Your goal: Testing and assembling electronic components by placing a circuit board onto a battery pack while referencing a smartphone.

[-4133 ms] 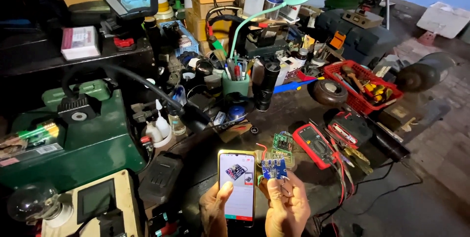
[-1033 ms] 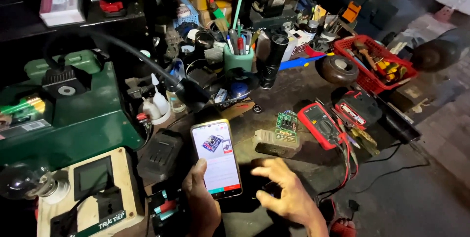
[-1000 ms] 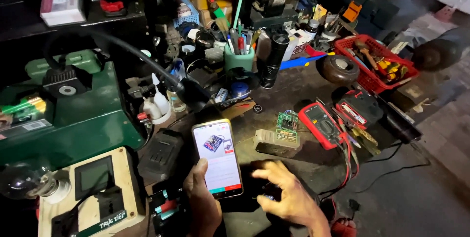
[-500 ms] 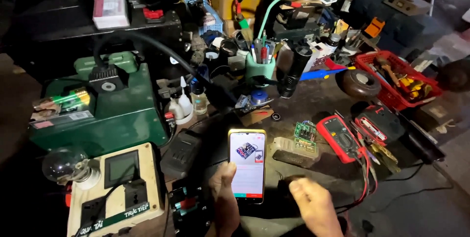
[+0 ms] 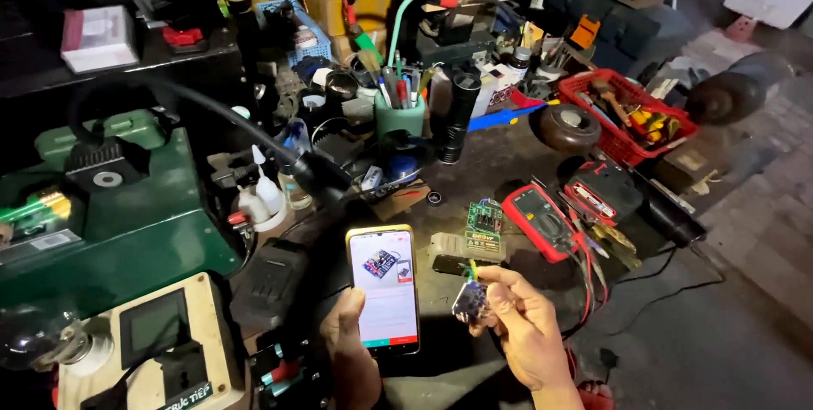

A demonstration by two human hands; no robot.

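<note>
Left hand (image 5: 351, 338) gripped the lit white-screened smartphone (image 5: 384, 286) upright, right hand (image 5: 525, 334) pinched a small dark circuit module (image 5: 468, 300) just right of it, above the table (image 5: 728, 351); light, rigid, probably fragile, best held by edges.

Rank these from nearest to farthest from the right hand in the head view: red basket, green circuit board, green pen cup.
From the right hand:
1. Green circuit board, just beyond the fingers.
2. Green pen cup, farther back, centre.
3. Red basket, far right.
</note>
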